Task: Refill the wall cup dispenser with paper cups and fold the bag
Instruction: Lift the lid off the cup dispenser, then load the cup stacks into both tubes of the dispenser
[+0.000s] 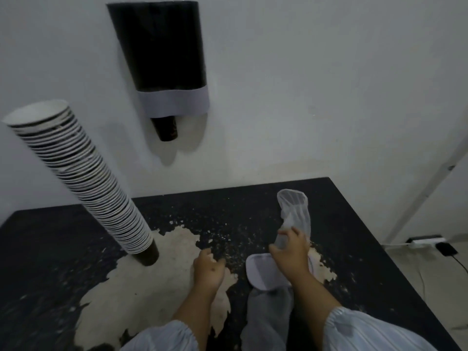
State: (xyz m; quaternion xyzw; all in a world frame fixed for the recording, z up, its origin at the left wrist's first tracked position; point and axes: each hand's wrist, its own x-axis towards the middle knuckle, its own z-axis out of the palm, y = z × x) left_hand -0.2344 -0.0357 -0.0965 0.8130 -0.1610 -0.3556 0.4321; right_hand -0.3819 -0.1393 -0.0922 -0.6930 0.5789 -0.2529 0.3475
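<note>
A black wall cup dispenser [162, 51] with a grey collar hangs on the white wall, one dark cup [166, 129] poking out of its bottom. A tall stack of paper cups [83, 181] stands leaning on the table at the left, apart from both hands. My right hand [291, 252] grips a clear plastic bag [295, 211], whose open end points up toward the wall; more of the bag trails toward the table's front edge. A white lid-like disc [260, 272] lies under that hand. My left hand [209, 268] hovers over the table with loosely curled fingers, holding nothing.
The black table [50, 249] has worn, peeled pale patches in the middle. Its right edge drops to a floor with a power strip [425, 240] and cables. A white conduit runs up the wall at the right.
</note>
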